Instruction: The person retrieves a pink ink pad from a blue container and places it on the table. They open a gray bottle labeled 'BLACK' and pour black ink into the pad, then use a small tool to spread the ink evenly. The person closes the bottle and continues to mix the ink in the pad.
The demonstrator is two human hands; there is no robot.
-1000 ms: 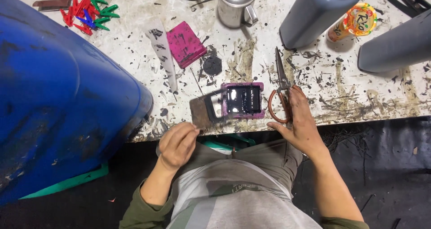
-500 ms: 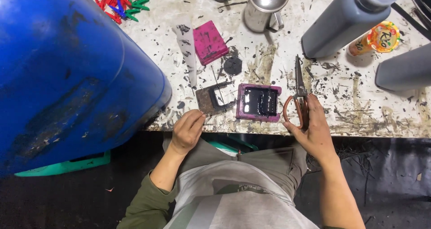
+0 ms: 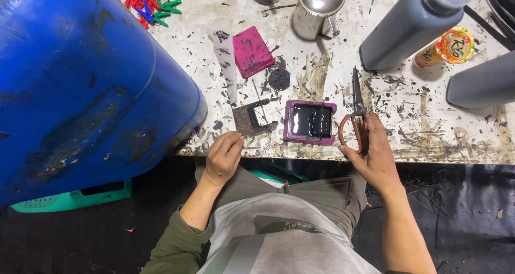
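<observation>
Head view: the right hand (image 3: 373, 156) rests at the near edge of the ink-stained table (image 3: 456, 140), its fingers curled round the brown handles of a pair of scissors (image 3: 356, 113) that lies flat with its blades pointing away from the person; the left hand (image 3: 222, 157) sits at the table's edge with fingers bent loosely inward, its fingertips touching or just short of the near corner of a dark metal clip-plate (image 3: 251, 118), and whether it pinches anything cannot be told; between the two hands lies a magenta-rimmed tray of black ink (image 3: 309, 122), just beside the scissors and close to the plate. Farther back stand a pink block (image 3: 252, 51), a round black cap (image 3: 279, 79), a steel lidded pot (image 3: 317, 8), a tall grey bottle (image 3: 413, 24), a second grey bottle (image 3: 483, 83) and a small orange cup (image 3: 448, 47) between them; red and green clips (image 3: 153, 3) lie at the far left; a big blue barrel (image 3: 80, 81) fills the left side.
</observation>
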